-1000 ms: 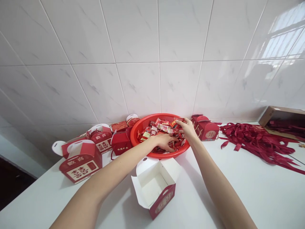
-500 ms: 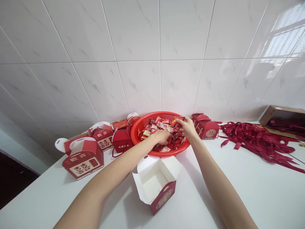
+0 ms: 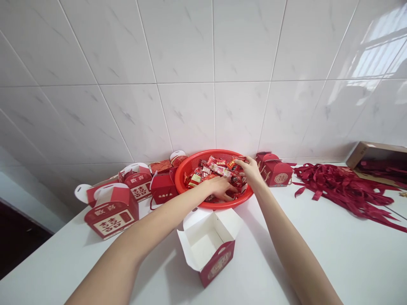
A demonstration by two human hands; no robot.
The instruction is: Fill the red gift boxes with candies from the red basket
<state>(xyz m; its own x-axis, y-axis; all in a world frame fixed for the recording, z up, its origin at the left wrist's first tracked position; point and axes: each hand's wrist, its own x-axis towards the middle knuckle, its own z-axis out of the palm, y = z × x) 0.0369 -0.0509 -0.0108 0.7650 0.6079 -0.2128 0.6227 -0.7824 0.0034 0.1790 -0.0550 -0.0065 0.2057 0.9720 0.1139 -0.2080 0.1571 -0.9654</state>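
Note:
A red plastic basket [image 3: 182,173] full of wrapped candies [image 3: 219,169] stands against the tiled wall. My left hand [image 3: 221,187] is over the candies in the basket's front part, its fingers spread, with nothing visible in it. At the basket's right side, my right hand [image 3: 249,169] has its thumb and fingers bent round something red at the rim, too small to make out. In front of the basket stands an open red box [image 3: 208,250] with a white inside; its flaps are spread and nothing shows in it.
Red boxes with handles [image 3: 111,212] stand at the left, one dark red box [image 3: 163,186] touching the basket. More red boxes [image 3: 278,173] stand right of it. Dark red ribbons [image 3: 340,188] lie farther right, beside a cardboard box [image 3: 365,154].
My left hand has spread its fingers and shifted a little to the right over the candies. My right hand has hardly moved.

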